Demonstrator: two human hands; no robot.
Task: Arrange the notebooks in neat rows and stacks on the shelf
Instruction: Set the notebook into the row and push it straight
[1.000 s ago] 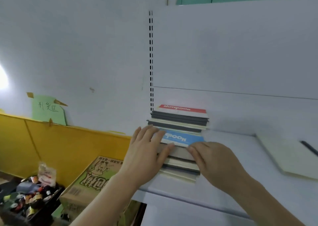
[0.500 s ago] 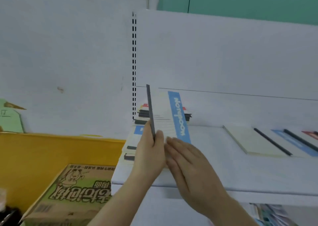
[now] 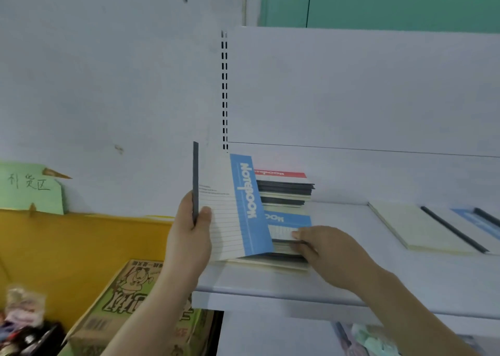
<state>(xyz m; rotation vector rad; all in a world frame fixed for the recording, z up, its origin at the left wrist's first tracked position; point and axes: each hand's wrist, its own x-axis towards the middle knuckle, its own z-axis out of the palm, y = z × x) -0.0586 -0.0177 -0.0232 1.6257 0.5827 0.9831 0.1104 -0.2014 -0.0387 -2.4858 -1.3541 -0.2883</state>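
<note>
L hand (image 3: 188,236) grips blue-banded notebook (image 3: 230,206) upright by its dark spine, above shelf (image 3: 270,288) left edge. R hand (image 3: 322,247) pinches the front stack (image 3: 286,236); bare shelf betw. stack and cream notebook (image 3: 414,225).

A blue band on the upright notebook (image 3: 232,215) reads "Notebook", printed sideways. A red band on the top notebook of the rear stack (image 3: 281,175) shows the same word upside down. A green paper sign (image 3: 31,189) bears handwritten Chinese characters. The cardboard box (image 3: 130,298) print is unreadable.
</note>
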